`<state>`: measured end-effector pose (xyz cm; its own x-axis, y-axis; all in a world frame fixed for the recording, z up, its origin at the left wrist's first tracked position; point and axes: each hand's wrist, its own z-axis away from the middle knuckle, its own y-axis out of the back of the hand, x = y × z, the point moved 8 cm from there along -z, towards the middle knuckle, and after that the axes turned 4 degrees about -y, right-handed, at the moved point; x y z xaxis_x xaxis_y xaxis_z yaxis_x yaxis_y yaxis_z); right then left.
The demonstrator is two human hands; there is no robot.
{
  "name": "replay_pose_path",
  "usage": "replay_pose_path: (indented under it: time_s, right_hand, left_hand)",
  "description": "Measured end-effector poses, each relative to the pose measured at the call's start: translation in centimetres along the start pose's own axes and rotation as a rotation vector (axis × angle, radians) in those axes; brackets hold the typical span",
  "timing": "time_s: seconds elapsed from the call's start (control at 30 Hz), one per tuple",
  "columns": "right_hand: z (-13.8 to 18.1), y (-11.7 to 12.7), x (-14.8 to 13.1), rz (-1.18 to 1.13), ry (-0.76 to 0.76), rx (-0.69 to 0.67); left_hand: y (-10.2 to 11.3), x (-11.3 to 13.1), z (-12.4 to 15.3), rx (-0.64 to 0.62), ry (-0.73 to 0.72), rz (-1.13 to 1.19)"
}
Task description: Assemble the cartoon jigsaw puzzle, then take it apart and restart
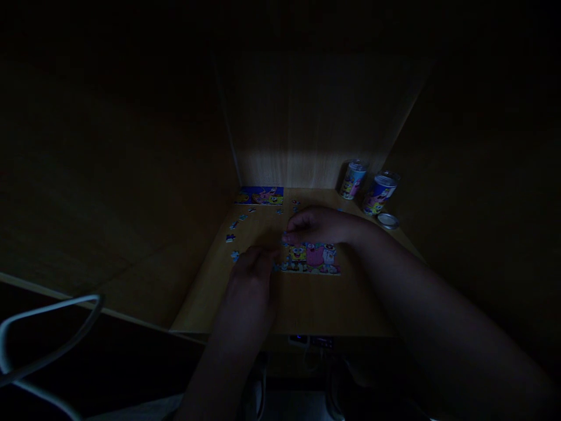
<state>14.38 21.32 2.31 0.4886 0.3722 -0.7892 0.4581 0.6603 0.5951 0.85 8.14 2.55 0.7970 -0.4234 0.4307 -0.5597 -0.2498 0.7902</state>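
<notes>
Jigsaw puzzle [310, 258] seemingly near desk edge [280, 332]

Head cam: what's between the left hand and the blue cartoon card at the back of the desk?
In the head view, a few loose jigsaw pieces lie on the wooden desk between the left hand and the blue cartoon card.

From here I'm looking into a dim desk nook, most likely in a home study or bedroom. Pale wood panels [302, 123] close in the far, left and right sides of a wooden worktop [210, 307]. A cartoon jigsaw puzzle [311, 258] and two printed canisters [353, 180] sit on it, with a white cable [65, 301] at near left.
</notes>
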Motion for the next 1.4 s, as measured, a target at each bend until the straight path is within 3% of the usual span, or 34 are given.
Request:
replay_pose_path:
  time_s: [0.27,0.57,1.13,1.4]
  right_hand:
    - [0.3,0.5,0.5,0.047,-0.061,-0.002]
    - [0.8,0.2,0.9,0.058,-0.127,-0.064]
    - [1.0,1.3,1.0,0.112,-0.121,0.049]
    - [0.8,1.0,0.6,0.014,-0.065,0.045]
  left_hand:
    - [1.3,-0.9,0.1,0.158,0.11,-0.093]
    - [0.4,-1.0,-0.3,0.037,0.121,-0.181]
    - [0.2,-2.7,-0.4,-0.038,0.279,-0.132]
    - [0.8,-3.3,0.3,0.026,0.413,0.241]
